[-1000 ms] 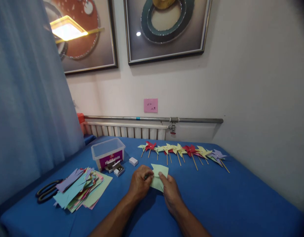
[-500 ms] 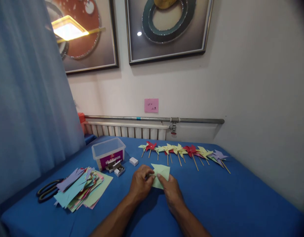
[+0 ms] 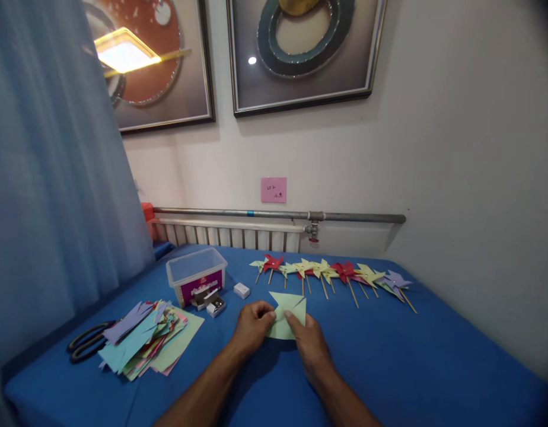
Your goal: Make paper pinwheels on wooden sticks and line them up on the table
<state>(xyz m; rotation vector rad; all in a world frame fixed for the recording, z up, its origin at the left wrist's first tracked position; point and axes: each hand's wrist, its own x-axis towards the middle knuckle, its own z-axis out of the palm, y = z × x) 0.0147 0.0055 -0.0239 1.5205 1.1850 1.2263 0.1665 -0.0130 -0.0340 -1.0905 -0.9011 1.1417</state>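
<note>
Between my two hands is a light green square of paper point(image 3: 282, 327), with slits cut in from its corners. My left hand point(image 3: 255, 323) pinches its left edge between thumb and fingers. On the right side, my right hand point(image 3: 310, 339) grips the sheet, its thumb flat on the face near the middle and the other fingers behind, mostly hidden. The paper is held just above the blue cloth, tilted toward me. Behind it lies a row of paper pinwheels point(image 3: 321, 268) on wooden sticks, in red, yellow, green and purple.
At the left, a pile of coloured paper point(image 3: 136, 341) partly covers black-handled scissors point(image 3: 89, 341). A clear plastic tub point(image 3: 196, 270) stands behind it, with open small boxes point(image 3: 215, 305) in front. A closed small white box point(image 3: 241, 290) lies nearby. A radiator point(image 3: 229, 237) runs along the wall.
My left hand has shifted slightly left and down, its fingers moving to the paper's left edge. The paper lies flatter, with a slit now showing at its top right. My right hand stays nearly still.
</note>
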